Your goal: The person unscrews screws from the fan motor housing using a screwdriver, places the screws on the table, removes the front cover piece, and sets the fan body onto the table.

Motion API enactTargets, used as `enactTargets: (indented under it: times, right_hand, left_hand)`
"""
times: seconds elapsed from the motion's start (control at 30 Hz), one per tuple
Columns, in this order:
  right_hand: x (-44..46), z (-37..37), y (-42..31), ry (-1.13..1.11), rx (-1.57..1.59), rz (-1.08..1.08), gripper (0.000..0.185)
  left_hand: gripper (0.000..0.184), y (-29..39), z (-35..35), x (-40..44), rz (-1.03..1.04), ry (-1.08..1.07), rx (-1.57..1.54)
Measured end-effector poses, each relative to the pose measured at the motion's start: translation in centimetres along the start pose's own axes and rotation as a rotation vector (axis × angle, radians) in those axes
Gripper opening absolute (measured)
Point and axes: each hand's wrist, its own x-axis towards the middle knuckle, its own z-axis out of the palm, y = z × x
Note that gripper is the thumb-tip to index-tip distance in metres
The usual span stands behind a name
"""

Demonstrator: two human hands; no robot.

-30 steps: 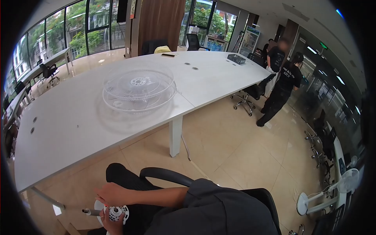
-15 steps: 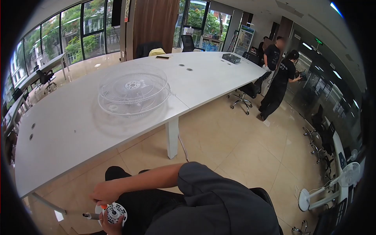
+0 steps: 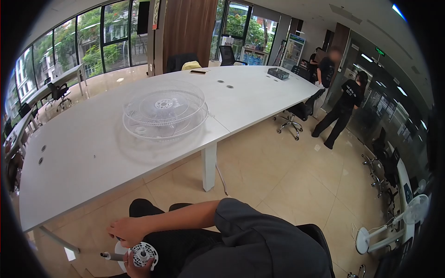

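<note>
In the lower left of the head view, my left hand (image 3: 134,268) is wrapped round a white, round fan motor housing (image 3: 144,253) with slotted vents, held low by my legs. A grey cylindrical piece with a dark tip (image 3: 110,255) sticks out to its left. My right hand (image 3: 127,230) is just above the housing, back of the hand towards me and fingers curled. A small dark spot shows under its fingers; what they hold is hidden. On the white table (image 3: 83,176), two white wire fan guards (image 3: 164,111) lie stacked.
A phone (image 3: 198,72) and a dark box (image 3: 278,73) lie on the table. The table leg (image 3: 209,169) stands ahead. A black office chair (image 3: 296,116) and two people stand beyond, at right. A white standing fan (image 3: 415,209) is far right.
The view has shifted slightly, so most things appear lower and further right. The orange part under my right hand is out of sight. A person in the back has turned.
</note>
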Motion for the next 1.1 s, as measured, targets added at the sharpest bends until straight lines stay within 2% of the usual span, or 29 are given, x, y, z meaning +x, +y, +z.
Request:
enactTargets:
  times: [0.23,0.3,0.33,0.4,0.43,0.47,0.5,0.53,0.6,0.63,0.7,0.73,0.8,0.83,0.9,0.93,1.0,1.03,1.1]
  right_hand:
    - [-0.4,2.6,-0.3,0.082,0.171,0.064,0.036]
    - [-1.2,1.2,-2.3,0.097,0.408,-0.059,0.039]
    - [-1.3,0.9,-3.2,0.093,0.404,-0.058,0.039]
    - [-1.5,0.8,-4.3,0.074,0.194,0.14,0.039]
    - [-1.3,1.4,-4.0,0.073,0.192,0.143,0.039]
    - [-0.9,2.1,-3.7,0.043,0.082,0.27,0.041]
    - [-0.6,2.7,-3.3,0.014,-0.028,0.398,0.044]
    - [-0.6,3.1,-2.8,0.016,-0.028,0.403,0.044]
    - [-0.4,3.1,-2.3,0.045,-0.055,0.194,0.048]
    - [-0.4,3.1,-2.1,0.044,-0.056,0.192,0.048]
    - [-0.8,2.3,-2.1,0.233,0.232,-0.09,0.044]
    - [-1.0,2.5,-2.3,0.232,0.233,-0.088,0.044]
    - [-0.9,2.7,-3.5,0.335,0.006,0.091,0.042]
    - [-0.5,2.5,-3.6,0.334,0.007,0.092,0.042]
    - [0.8,0.6,-4.3,-0.121,0.06,0.544,0.046]
    - [0.7,1.3,-3.6,-0.12,0.061,0.544,0.046]
    - [0.5,2.4,-2.4,-0.013,0.087,0.237,0.046]
    - [0.2,2.9,-1.9,-0.015,0.085,0.234,0.046]
    - [-0.6,2.0,-2.8,0.1,0.133,0.015,0.042]
  left_hand:
    - [0.076,1.3,-0.9,0.2,-0.054,0.016,-0.069]
    - [0.073,0.5,-0.7,0.3,-0.005,0.024,-0.029]
    - [0.073,0.4,-0.6,0.3,-0.006,0.027,-0.034]
    - [0.073,1.6,-1.4,0.5,-0.089,0.014,-0.044]
    - [0.073,2.4,-2.1,0.9,-0.07,-0.013,-0.167]
    - [0.073,2.3,-1.9,1.0,-0.069,-0.014,-0.17]
    - [0.072,2.0,-1.7,1.0,-0.036,0.018,-0.093]
    - [0.071,1.7,-1.5,0.9,-0.001,0.049,-0.016]
    - [0.07,1.0,-1.1,0.8,0.021,0.057,-0.022]
    - [0.069,0.7,-0.9,0.8,0.04,0.069,-0.028]
    - [0.068,1.0,-1.0,0.9,0.03,0.085,-0.066]
    - [0.068,1.2,-1.1,0.9,0.022,0.097,-0.101]
    - [0.068,1.3,-1.5,0.9,-0.022,0.059,-0.083]
    - [0.069,1.4,-1.6,0.9,-0.065,0.022,-0.066]
    - [0.069,1.7,-1.5,0.9,-0.046,0.029,-0.057]
    - [0.07,1.9,-1.6,1.0,-0.027,0.04,-0.047]
    - [0.069,3.0,-2.6,1.6,-0.05,-0.003,-0.079]
    - [0.069,3.4,-2.9,1.7,-0.075,-0.045,-0.115]
    - [0.069,2.5,-2.4,1.4,-0.069,-0.023,-0.109]
